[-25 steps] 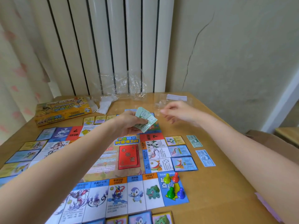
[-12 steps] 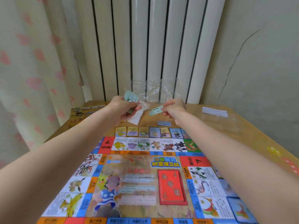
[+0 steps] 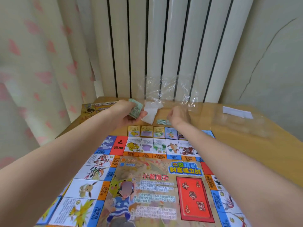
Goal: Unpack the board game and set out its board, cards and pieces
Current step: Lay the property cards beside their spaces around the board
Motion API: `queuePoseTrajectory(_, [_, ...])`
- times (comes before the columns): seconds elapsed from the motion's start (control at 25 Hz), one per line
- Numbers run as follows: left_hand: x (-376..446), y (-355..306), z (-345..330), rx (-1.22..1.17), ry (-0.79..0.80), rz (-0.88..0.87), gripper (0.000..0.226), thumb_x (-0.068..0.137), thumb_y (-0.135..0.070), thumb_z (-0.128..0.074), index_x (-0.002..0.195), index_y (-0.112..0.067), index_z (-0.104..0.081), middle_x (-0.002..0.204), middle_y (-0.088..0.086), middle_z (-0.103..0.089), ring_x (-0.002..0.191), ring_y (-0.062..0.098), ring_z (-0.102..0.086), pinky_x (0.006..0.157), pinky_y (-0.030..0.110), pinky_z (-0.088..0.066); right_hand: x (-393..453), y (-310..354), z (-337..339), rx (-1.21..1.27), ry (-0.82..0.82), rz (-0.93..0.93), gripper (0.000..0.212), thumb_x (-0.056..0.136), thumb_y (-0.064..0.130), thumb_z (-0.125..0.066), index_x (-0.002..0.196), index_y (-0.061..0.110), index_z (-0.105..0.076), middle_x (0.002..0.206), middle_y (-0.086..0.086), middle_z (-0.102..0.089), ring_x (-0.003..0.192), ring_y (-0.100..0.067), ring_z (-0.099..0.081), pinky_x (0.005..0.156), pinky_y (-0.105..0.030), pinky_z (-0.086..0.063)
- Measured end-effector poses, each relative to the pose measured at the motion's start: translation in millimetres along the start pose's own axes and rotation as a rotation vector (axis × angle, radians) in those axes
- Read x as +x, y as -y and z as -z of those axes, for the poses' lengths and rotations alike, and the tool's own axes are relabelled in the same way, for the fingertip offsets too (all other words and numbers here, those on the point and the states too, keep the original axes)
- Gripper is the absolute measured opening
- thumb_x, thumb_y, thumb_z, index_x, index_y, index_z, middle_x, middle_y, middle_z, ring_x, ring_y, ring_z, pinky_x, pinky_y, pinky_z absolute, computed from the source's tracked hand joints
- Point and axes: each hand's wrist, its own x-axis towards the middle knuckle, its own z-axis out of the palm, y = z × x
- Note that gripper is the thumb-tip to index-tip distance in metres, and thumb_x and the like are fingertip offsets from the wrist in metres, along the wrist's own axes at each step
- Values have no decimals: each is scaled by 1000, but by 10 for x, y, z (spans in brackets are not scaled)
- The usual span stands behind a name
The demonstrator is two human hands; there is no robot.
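Note:
The colourful game board [image 3: 105,173] lies unfolded on the wooden table [image 3: 262,145], under both my forearms. A row of small cards [image 3: 146,131] lines its far edge. My left hand [image 3: 124,114] grips a stack of green paper money [image 3: 135,109] above the table's far side. My right hand [image 3: 178,115] hovers with loosely curled fingers just right of a green bill [image 3: 163,122] that lies flat on the table. I see nothing held between its fingers. No playing pieces are in view.
A crumpled white bag [image 3: 151,112] lies between my hands. Clear plastic wrap [image 3: 168,90] leans against the white radiator. The yellow game box [image 3: 96,108] sits at the far left, and a white paper slip [image 3: 237,112] at the far right.
My right hand pinched a green bill half a second ago; now its fingers show none and a bill lies below it. My view has swung left across the board.

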Motion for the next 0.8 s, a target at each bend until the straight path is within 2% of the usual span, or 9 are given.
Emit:
queuePoseTrajectory(0.08, [-93, -72, 38, 43, -24, -28, 25, 96, -9, -46, 119, -2, -43, 87, 14, -62, 57, 16, -67, 41, 23, -53, -134, 192, 282, 243, 13, 42, 19, 93, 14, -53, 85, 5, -67, 94, -7, -65, 88, -20, -59, 80, -28, -45])
queuePoseTrajectory(0.12, [-149, -111, 72, 64, -35, -49, 27, 95, -8, -50, 120, -1, -43, 88, 14, -62, 60, 17, -67, 41, 24, -53, -242, 320, 442, 436, 111, 60, 23, 94, 21, -52, 79, 9, -65, 81, -2, -62, 78, -17, -57, 76, -27, -42])
queuePoseTrajectory(0.2, [-300, -178, 149, 96, -39, -79, 29, 93, -6, -53, 120, 0, -45, 87, 13, -63, 64, 16, -66, 43, 25, -55, -500, 588, 729, 851, 422, 100, 27, 94, 30, -52, 82, 8, -63, 71, -2, -61, 67, -15, -54, 66, -25, -45])
queuePoseTrajectory(0.28, [-476, -213, 265, 111, -38, -102, 23, 92, -4, -54, 113, 0, -46, 82, 13, -63, 55, 12, -66, 45, 23, -55, -697, 789, 874, 1033, 649, 183, 25, 91, 27, -56, 84, 4, -61, 66, -7, -66, 58, -13, -55, 56, -20, -46])
queuePoseTrajectory(0.36, [-660, -231, 435, 153, -32, -116, 19, 90, -3, -55, 108, -1, -48, 81, 12, -64, 49, 10, -66, 47, 23, -56, -854, 936, 899, 965, 672, 269, 12, 87, 14, -62, 83, 2, -62, 64, -7, -69, 53, -9, -53, 50, -16, -44])
queuePoseTrajectory(0.48, [-905, -245, 763, 307, -56, -128, 20, 86, -4, -61, 103, -6, -51, 86, 8, -64, 68, 12, -67, 62, 26, -57, -1097, 1168, 801, 918, 662, 262, 2, 84, 2, -64, 84, 0, -64, 64, -6, -67, 50, -6, -52, 47, -14, -42])
queuePoseTrajectory(0.6, [-1125, -217, 1114, 380, -137, -153, 14, 86, -5, -61, 95, -7, -51, 84, 7, -62, 74, 13, -62, 58, 24, -57, -1364, 1478, 624, 996, 691, 173, 22, 83, -4, -62, 105, -10, -61, 68, -8, -59, 52, -8, -49, 44, -13, -39])
queuePoseTrajectory(0.72, [-1283, -188, 1502, 337, -239, -175, 13, 88, -4, -59, 99, -4, -52, 81, 8, -62, 61, 12, -65, 48, 20, -55, -1571, 1746, 435, 986, 736, 164, 29, 83, -6, -61, 111, -10, -58, 69, -8, -57, 54, -10, -47, 44, -13, -39])
queuePoseTrajectory(0.8, [-1339, -190, 1767, 259, -263, -192, 10, 89, -3, -57, 99, -1, -53, 82, 10, -66, 53, 10, -67, 51, 21, -57, -1685, 1858, 268, 885, 742, 188, 29, 82, -5, -64, 110, -7, -60, 68, -6, -58, 55, -10, -50, 43, -13, -40])
